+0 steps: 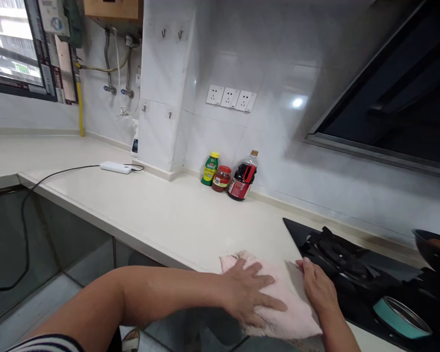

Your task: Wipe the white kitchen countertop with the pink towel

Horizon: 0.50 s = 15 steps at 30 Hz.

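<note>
A pale pink cloth [278,313] lies on the white countertop, its lower part reaching the front edge. Pressed flat on it is my left hand [247,293], palm down with fingers spread. To the right, my right hand [319,288] is beside the cloth, at the left edge of the black gas cooktop [297,232]. Thumb and finger come close together there, while the other fingers are hidden beneath the hand. What they hold, if anything, I cannot make out.
Against the wall stand a green bottle [210,169], a red-lidded jar [221,179] and a dark sauce bottle [243,177]. A white power bank [116,167] with a black cable lies left. On the cooktop sit a burner [339,254], a turquoise ring [401,318] and a wok [434,247].
</note>
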### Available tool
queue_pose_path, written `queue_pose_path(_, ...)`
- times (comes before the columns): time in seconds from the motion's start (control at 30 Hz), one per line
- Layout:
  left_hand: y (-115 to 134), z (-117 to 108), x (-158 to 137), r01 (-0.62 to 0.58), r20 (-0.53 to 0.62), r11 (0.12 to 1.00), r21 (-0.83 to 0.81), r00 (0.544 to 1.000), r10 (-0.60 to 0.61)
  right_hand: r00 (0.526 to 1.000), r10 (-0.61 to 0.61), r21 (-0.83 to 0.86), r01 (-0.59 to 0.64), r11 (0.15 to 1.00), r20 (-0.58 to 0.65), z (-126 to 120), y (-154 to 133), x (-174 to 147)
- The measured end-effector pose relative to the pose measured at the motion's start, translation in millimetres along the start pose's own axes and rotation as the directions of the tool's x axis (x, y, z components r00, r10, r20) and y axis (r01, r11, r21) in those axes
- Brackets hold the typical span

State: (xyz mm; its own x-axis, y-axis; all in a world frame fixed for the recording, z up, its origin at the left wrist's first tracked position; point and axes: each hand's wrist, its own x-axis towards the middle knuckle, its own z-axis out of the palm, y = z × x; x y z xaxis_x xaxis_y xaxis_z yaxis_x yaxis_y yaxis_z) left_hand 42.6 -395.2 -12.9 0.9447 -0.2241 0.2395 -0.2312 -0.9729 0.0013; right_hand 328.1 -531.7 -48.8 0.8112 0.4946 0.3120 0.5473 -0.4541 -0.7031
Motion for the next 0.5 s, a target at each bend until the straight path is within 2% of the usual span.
queue_pose_path(0.13,-23,-16,-61,0.052,-0.041,0.995,0.086,0.998,-0.049,0.993,-0.007,-0.113,0.02,0.993,0.115,-1,-5,-1)
queue_pose_path(0.23,-51,-23,-111,0.156,-0.05,0.982,0.11,0.987,-0.151,0.988,0.027,-0.184,0.001,0.983,0.15,-3,-7,-2)
queue_pose_path(0.33,-85,-31,-170,0.293,-0.055,0.948,0.129,0.956,-0.288,0.981,0.05,-0.271,0.003,0.962,0.188,-4,-5,-1)
queue_pose_path(0.43,-118,-46,-240,0.473,-0.049,0.866,0.162,0.88,-0.472,0.978,0.037,-0.331,0.033,0.943,0.203,-4,2,3)
queue_pose_path(0.5,-135,-61,-289,0.602,-0.046,0.773,0.202,0.794,-0.606,0.982,-0.016,-0.377,0.087,0.922,0.186,-2,12,7)
